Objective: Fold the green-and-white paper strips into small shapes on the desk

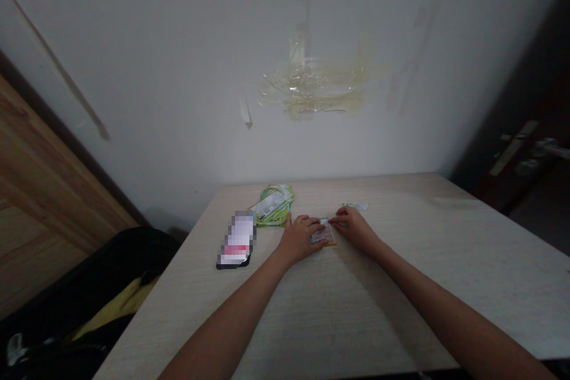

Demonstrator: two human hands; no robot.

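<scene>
A small printed card or packet (328,236), whitish with coloured print and a yellow strip along its near edge, lies flat on the table. My left hand (301,238) rests on its left part, fingers stretched out and thumb apart, covering some of the print. At the upper right corner of the card is my right hand (356,228), with its fingertips brought together. What lies between those fingertips is too small to make out. Just beyond the right hand lies a small white and green scrap (360,206), partly hidden by it.
A green and white printed packet (276,205) lies left of my left hand, towards the wall. Nearer me is a phone (237,240) with a blurred screen. The pale wooden table (401,303) meets a wall with peeling tape (312,89). Dark and yellow cloth (113,309) lies beyond the left edge.
</scene>
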